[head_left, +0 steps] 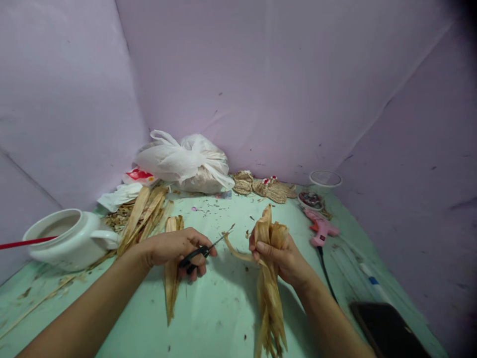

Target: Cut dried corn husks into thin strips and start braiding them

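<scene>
Husk bundle: upright over the green table, loose ends hanging down.
Right hand: closed around the bundle's upper part, fingers pinching it.
Left hand: curled around black-handled scissors, tips pointing towards the bundle; blade gap too small to tell.
White pot: handled, at the far left, red stick reaching into its mouth.
Plastic bag: knotted, bulging with pale contents, by the wall.
Small dish: full of dark bits, just beside the pink glue gun.
</scene>
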`<state>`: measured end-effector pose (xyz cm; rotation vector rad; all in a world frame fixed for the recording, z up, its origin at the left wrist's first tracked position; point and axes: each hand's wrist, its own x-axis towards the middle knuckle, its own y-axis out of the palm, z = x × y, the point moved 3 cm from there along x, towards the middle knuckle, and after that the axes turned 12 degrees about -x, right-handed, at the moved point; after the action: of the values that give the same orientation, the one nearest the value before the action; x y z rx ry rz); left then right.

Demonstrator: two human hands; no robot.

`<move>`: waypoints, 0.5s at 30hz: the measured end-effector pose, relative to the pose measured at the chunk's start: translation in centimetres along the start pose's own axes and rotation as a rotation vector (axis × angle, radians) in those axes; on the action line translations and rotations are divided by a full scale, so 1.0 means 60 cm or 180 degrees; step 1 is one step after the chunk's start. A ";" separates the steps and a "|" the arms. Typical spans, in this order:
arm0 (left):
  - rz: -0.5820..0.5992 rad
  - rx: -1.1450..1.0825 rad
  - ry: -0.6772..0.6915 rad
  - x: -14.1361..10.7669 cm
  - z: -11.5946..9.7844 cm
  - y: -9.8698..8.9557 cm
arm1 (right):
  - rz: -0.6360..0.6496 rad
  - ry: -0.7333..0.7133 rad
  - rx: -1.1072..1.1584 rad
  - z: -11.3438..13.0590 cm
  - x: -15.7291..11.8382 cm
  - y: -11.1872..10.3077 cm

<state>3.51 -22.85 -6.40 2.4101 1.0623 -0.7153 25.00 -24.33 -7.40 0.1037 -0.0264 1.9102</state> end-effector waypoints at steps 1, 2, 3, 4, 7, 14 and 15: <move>0.0006 0.0044 -0.0026 -0.001 0.000 -0.001 | 0.0013 -0.0007 -0.0002 0.000 0.000 -0.001; 0.0021 0.0070 -0.0039 -0.001 0.000 -0.001 | 0.0027 -0.0013 -0.0003 -0.001 0.000 -0.002; 0.0033 0.0074 -0.0032 -0.001 -0.001 -0.002 | 0.0025 -0.0025 0.0000 -0.001 0.000 -0.003; 0.0044 0.0064 -0.0023 -0.002 -0.002 -0.003 | 0.0010 -0.0051 -0.0001 -0.001 0.000 -0.005; 0.0052 0.0006 0.0027 -0.005 -0.005 -0.005 | -0.0040 -0.0206 -0.0072 0.005 -0.001 -0.013; 0.0094 -0.0016 -0.0101 -0.015 -0.004 -0.014 | -0.0092 -0.0307 -0.0507 0.028 -0.008 -0.023; 0.0113 -0.0006 -0.0073 -0.016 -0.004 -0.018 | -0.0154 -0.0318 -0.0561 0.032 -0.009 -0.024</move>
<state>2.23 -22.58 -5.81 2.4071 1.0082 -0.7278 26.67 -24.47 -5.58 0.0798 -0.2570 1.8446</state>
